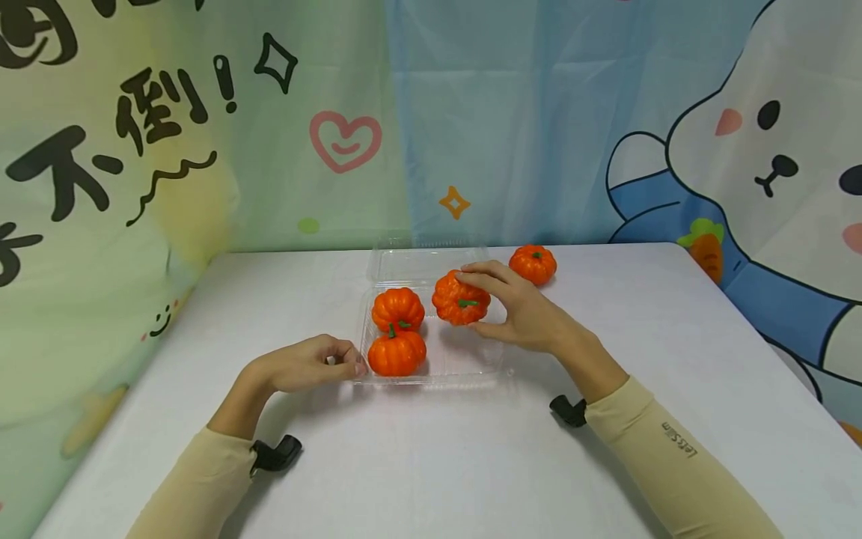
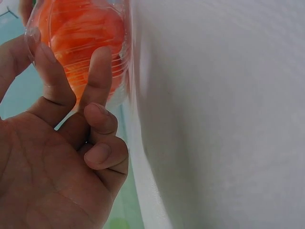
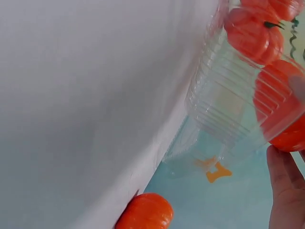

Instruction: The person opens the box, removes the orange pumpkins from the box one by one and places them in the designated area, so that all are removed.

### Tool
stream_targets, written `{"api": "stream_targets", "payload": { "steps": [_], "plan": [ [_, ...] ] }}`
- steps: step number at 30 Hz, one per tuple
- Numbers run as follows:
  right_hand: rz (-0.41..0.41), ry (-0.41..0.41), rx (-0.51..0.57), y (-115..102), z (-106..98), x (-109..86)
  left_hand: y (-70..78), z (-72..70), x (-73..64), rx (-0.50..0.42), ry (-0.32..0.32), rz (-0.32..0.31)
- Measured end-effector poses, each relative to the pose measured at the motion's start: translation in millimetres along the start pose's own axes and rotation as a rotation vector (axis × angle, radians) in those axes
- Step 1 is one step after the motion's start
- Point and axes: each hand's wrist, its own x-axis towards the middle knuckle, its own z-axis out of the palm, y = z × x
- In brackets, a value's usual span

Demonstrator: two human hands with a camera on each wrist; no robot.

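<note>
My right hand [image 1: 521, 307] holds a small orange pumpkin [image 1: 453, 298] with a green stem between thumb and fingers, over the right half of a clear plastic box [image 1: 465, 359]. Two more pumpkins, a rear one [image 1: 397, 307] and a front one [image 1: 396, 354], sit in the box's left half. At the box's front left corner, my left hand [image 1: 306, 364] pinches the rim; the left wrist view shows thumb and index finger [image 2: 50, 71] at that clear edge. In the right wrist view, the held pumpkin [image 3: 281, 102] shows partly through the ribbed wall.
Another orange pumpkin [image 1: 533, 264] stands on the white table [image 1: 431, 464], behind my right hand. The box's clear lid [image 1: 424, 265] lies opened back toward the table's far edge. A printed cloth backdrop [image 1: 512, 127] hangs behind the table.
</note>
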Motion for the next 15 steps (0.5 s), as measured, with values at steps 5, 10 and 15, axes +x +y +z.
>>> {"api": "stream_targets", "payload": {
  "steps": [5,10,15],
  "plan": [
    [-0.008,0.048,-0.028,1.1,-5.0,-0.1,0.1,-0.1,-0.1,-0.003,0.002,0.001],
    [0.009,0.058,-0.042,3.1,-9.6,-3.2,0.3,-0.8,0.2,0.002,0.003,0.001],
    [0.027,0.081,-0.062,7.0,-14.9,-6.6,-0.1,-1.2,0.6,0.001,-0.002,0.007]
  ]
}}
